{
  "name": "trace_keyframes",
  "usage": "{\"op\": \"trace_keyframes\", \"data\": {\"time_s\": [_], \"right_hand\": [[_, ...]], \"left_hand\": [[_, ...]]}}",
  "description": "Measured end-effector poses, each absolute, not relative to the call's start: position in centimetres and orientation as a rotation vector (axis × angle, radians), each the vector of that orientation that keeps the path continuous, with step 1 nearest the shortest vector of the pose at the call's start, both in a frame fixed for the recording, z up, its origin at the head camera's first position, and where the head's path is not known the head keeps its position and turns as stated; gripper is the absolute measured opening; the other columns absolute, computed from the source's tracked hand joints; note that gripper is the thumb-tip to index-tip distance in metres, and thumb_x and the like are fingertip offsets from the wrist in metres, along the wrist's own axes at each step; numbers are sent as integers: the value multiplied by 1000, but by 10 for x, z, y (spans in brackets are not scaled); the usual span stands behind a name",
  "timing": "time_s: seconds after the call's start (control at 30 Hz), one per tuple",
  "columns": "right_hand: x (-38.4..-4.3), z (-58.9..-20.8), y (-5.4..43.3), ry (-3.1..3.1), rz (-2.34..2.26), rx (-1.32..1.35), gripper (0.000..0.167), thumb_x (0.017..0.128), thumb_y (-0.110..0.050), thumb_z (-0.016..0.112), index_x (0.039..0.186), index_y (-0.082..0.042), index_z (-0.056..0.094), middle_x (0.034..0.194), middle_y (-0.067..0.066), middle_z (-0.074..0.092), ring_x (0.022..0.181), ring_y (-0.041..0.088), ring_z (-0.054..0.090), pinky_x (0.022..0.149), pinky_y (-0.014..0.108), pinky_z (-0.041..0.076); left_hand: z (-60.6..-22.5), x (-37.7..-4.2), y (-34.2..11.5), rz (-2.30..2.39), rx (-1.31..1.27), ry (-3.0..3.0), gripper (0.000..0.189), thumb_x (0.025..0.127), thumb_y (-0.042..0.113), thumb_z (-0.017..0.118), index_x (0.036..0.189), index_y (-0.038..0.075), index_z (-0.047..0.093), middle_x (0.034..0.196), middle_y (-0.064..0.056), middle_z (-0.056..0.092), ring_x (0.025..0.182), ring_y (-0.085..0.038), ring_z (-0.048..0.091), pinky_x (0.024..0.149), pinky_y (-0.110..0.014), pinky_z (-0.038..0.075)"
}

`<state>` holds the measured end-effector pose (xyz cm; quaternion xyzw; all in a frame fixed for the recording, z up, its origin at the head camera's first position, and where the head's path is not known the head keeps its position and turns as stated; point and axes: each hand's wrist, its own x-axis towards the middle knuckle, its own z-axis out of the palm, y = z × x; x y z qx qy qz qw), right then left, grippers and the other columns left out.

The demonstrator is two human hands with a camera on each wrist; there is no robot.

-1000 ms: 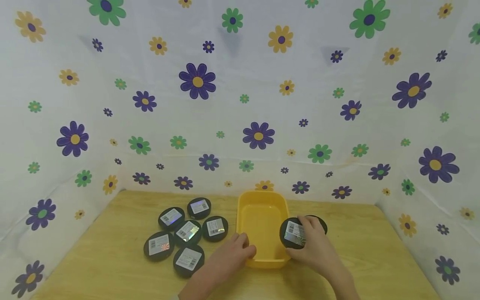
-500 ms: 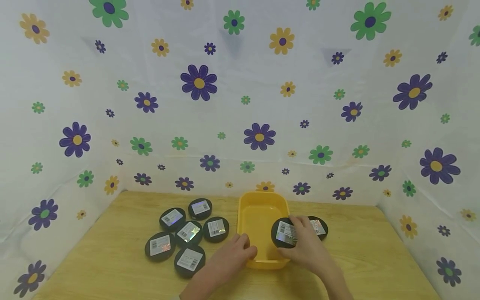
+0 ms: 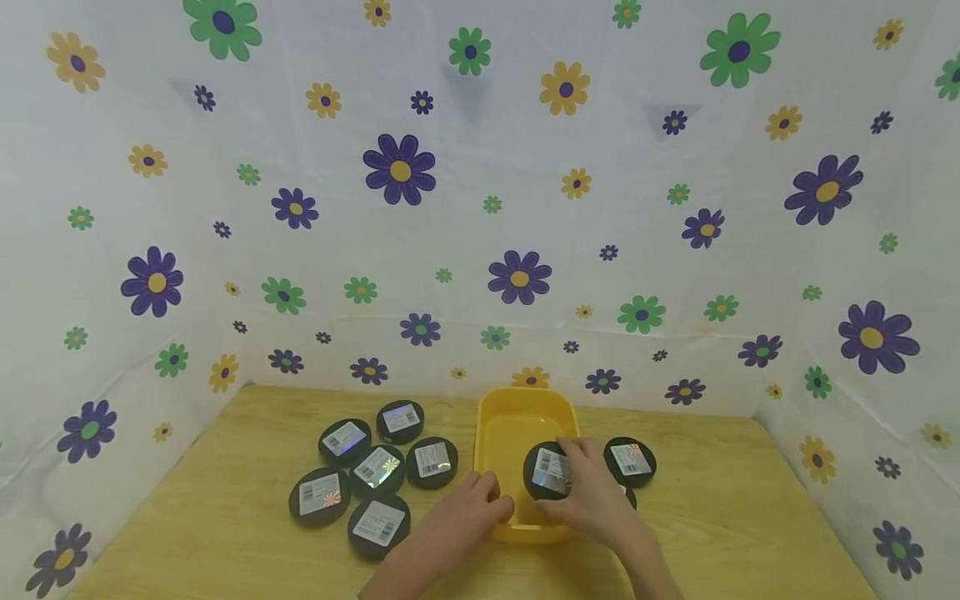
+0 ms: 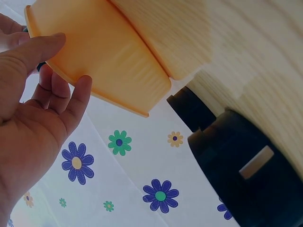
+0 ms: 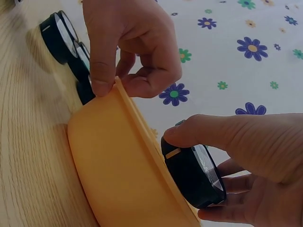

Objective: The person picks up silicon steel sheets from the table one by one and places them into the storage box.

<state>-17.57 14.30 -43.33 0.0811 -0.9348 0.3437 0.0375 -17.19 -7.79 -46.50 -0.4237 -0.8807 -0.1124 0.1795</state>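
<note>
My left hand (image 3: 468, 510) pinches the rim of a yellow plastic tub (image 3: 525, 532) at its near left corner, thumb outside and fingers over the edge. My right hand (image 3: 592, 500) grips a round black container (image 5: 191, 172) with a white, shiny label, thumb on one side and fingers on the other. This container overlaps the tub's right half in the head view, and the right wrist view has it right at the rim. Another black container (image 3: 630, 461) sits to the right of the tub; one more is mostly hidden behind the right hand.
Several matching black containers (image 3: 378, 523) stand in a cluster left of the tub, labels up. The wooden table (image 3: 750, 517) is enclosed by white flower-print cloth (image 3: 480, 233) at the back and sides.
My right hand has moved left with its black container, from the tub's right edge to over the tub. More of the containers on the right now shows. The left hand stays on the rim.
</note>
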Motion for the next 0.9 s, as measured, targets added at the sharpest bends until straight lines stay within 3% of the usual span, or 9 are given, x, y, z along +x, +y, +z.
{"op": "trace_keyframes", "data": {"time_s": [0.23,0.47,0.9], "right_hand": [[-181,-440,134,-2902,1050,266,90,66,-26,90,142,1,48,134,19,48,114,32,55,97,52,49],[-186,-446,127,-2973,1031,319,94,66,-36,91,141,1,48,136,19,48,112,32,56,96,53,49],[-195,-462,120,-2988,1034,458,92,66,-46,89,134,5,53,125,20,53,101,27,57,91,48,51]], "left_hand": [[-464,-171,-78,-330,-1197,-2525,27,77,5,77,88,21,58,88,6,44,78,-9,39,66,-15,36],[-464,-171,-78,-350,-1190,-2580,27,80,4,75,93,24,62,88,7,43,79,-8,38,67,-15,36],[-466,-172,-78,-354,-1195,-2542,26,79,5,75,91,23,62,90,6,46,81,-9,42,68,-16,39]]}}
